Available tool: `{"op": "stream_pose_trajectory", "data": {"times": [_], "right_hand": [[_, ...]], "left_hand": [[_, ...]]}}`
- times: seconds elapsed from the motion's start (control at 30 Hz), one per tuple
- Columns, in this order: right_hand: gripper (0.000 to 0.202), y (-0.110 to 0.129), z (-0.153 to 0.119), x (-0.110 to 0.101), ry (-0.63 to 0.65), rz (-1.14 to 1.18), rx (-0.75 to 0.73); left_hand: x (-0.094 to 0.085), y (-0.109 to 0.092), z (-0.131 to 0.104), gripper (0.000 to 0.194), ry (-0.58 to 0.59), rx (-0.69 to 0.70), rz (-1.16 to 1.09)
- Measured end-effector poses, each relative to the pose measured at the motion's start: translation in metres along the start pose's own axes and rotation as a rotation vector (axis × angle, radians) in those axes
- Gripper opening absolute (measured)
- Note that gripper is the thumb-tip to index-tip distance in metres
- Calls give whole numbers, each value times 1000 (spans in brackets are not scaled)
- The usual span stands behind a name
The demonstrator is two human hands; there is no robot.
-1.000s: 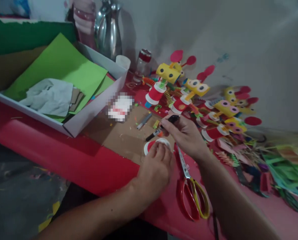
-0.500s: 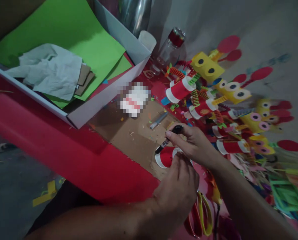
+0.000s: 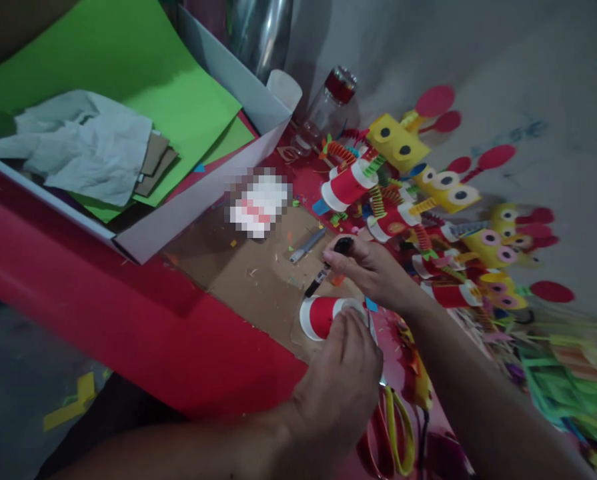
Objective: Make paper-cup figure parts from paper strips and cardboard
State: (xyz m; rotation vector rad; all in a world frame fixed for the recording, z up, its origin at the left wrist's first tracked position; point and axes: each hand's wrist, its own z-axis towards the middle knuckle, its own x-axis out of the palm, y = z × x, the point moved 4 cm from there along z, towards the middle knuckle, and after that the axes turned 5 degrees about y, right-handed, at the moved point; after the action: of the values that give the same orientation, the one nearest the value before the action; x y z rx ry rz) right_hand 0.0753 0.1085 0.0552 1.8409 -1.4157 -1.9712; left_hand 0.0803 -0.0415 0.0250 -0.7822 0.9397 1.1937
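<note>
Lying nearest, the scissors [image 3: 403, 427] show red and yellow handles on the red bench [image 3: 153, 320], partly hidden by the left hand [image 3: 341, 367]. That hand's fingers are closed on one end of a red-and-white paper cup [image 3: 323, 317], tipped on its side over brown cardboard [image 3: 248, 287]; its inside is out of view. The right hand [image 3: 373, 270] pinches a black marker [image 3: 318, 280], tip down near the cup's white rim. A grey pen [image 3: 307, 245] lies beyond. At left, a white box [image 3: 205, 193] holds green sheets [image 3: 178, 100], crumpled white tissue [image 3: 93, 147] and brown card pieces [image 3: 155, 163]. Farther off stand paper-cup figures [image 3: 349, 187], a clear jar [image 3: 323, 113] with a red-banded lid, and a metal jug [image 3: 263, 33].
</note>
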Motion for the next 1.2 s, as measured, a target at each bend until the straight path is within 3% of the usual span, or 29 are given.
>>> {"op": "stream_pose_trajectory", "data": {"times": [0.3, 0.47, 0.67, 0.8, 0.93, 1.2], "right_hand": [[34, -39, -38, -11, -308, 186, 154], [32, -55, -70, -4, -503, 263, 194], [31, -56, -118, 17, -742, 194, 242], [27, -44, -153, 41, -874, 143, 303], [21, -16, -175, 71, -932, -55, 271], [11, 45, -167, 138, -872, -609, 74]], "left_hand": [[-3, 3, -2, 43, -6, 31, -3], [-4, 7, -2, 40, 4, 63, -27], [-7, 18, 0, 35, 82, 127, -124], [-12, 27, 5, 35, 141, 175, -165], [-19, 32, 9, 37, 208, 231, -167], [-22, 33, 14, 40, 277, 262, -123]]}}
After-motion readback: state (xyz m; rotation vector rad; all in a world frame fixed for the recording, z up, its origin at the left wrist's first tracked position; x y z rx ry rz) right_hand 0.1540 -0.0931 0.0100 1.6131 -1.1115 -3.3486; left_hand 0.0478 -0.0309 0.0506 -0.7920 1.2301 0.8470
